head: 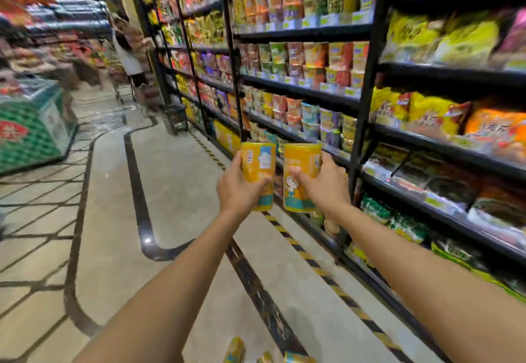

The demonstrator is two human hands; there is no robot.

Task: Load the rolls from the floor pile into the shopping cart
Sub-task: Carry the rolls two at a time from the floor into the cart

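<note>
I hold two yellow-wrapped rolls upright at arm's length over the aisle floor. My left hand (237,187) grips the left roll (259,163) around its lower half. My right hand (323,183) grips the right roll (302,169), thumb across its front. The two rolls stand side by side, a small gap between them. More rolls of the floor pile (236,351) peek in at the bottom edge between my forearms. No shopping cart shows near me.
Black shelves (367,78) packed with noodle cups and bags run along the right side. A black basket (176,118) stands on the floor by the shelves ahead. A green chest freezer (34,126) sits at the left. A person (128,55) with a cart stands far down the aisle.
</note>
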